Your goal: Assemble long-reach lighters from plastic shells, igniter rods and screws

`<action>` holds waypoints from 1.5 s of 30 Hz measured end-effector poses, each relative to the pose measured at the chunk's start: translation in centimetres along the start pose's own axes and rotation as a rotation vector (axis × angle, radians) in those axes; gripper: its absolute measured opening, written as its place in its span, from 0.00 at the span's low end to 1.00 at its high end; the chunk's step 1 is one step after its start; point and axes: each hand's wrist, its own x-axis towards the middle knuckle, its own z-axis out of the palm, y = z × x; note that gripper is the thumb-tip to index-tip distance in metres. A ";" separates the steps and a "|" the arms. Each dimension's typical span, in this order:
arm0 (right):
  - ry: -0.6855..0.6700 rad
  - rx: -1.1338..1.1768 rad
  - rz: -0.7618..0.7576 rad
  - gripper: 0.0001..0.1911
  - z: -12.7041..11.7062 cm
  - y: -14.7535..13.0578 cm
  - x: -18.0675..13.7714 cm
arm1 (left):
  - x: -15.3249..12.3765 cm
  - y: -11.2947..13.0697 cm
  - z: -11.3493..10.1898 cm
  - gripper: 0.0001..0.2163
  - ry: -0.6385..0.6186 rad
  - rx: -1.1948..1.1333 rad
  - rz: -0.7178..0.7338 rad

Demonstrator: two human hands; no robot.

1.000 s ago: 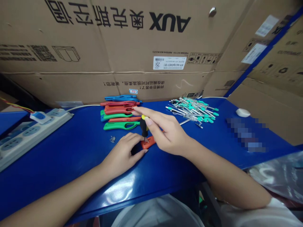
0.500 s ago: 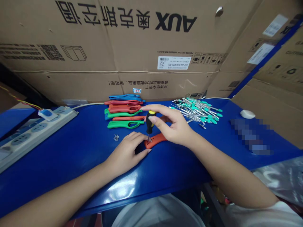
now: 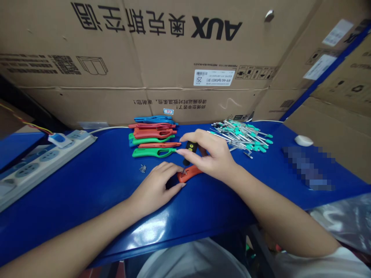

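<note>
**Hands.** Your left hand (image 3: 158, 185) lay low on the worktop (image 3: 87, 185), fingers close together and bent over the left end of the orange casing (image 3: 193, 172), pinning it down. Your right hand (image 3: 214, 156) was closed by the fingertips about the black handle of the screwdriver (image 3: 190, 148). The screwdriver stood tilted over the casing with its tip at the casing's left end. Contact could not be confirmed, as the tip was small and partly covered.

**Position.** The casing lay directly between your two hands.
- Behind it and a little to its left sat a stack (image 3: 152, 139) of similar casings in green, orange and blue.
- Behind it to the right lay a pile (image 3: 246, 137) of metal parts with teal ends.
- Just left of it, clear of your left hand, lay a few loose screws (image 3: 142, 168).
- Well to its left was a power strip (image 3: 43, 154).
- A cardboard box (image 3: 145, 77) stood behind it.

**Handling, by judgement.** The casing looked like light, stiff moulded plastic with a smooth skin, resting on a glossy worktop. It would likely slide or pivot under a sideways load. It was best pressed flat from above at the end nearest the tip, as you had it, with your fingers off the tip's line. The screwdriver looked short and light, and suited a fingertip hold round the thick part of its handle.
</note>
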 end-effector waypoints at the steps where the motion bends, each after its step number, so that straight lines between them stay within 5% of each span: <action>1: 0.007 -0.064 -0.038 0.12 0.0 0.0 -0.1 | 0.0 0.0 0.0 0.09 0.003 0.001 0.003; 8: -0.179 0.252 0.049 0.19 -0.3 -1.1 0.4 | 0.0 0.0 0.0 0.07 0.004 0.006 0.003; 14: -0.046 0.128 -0.064 0.07 0.7 -1.9 0.3 | -0.2 -0.3 0.6 0.07 0.031 0.026 -0.001; 18: -0.033 -0.063 -0.094 0.12 1.2 -2.6 -0.3 | -0.2 0.1 0.6 0.07 0.037 0.022 -0.021; 24: -0.172 0.340 -0.016 0.15 0.3 -2.8 0.5 | 0.1 0.3 0.2 0.09 0.037 0.000 0.024; 34: -0.059 0.146 -0.101 0.09 1.5 -2.6 0.6 | -0.1 0.3 1.2 0.09 0.045 0.001 -0.035; 41: 0.099 0.082 0.020 0.08 1.6 -2.5 0.2 | -0.1 0.6 1.0 0.11 0.067 0.015 0.010; 45: 0.003 0.145 0.005 0.12 1.0 -2.1 0.2 | 0.0 0.9 0.9 0.09 0.039 0.017 -0.022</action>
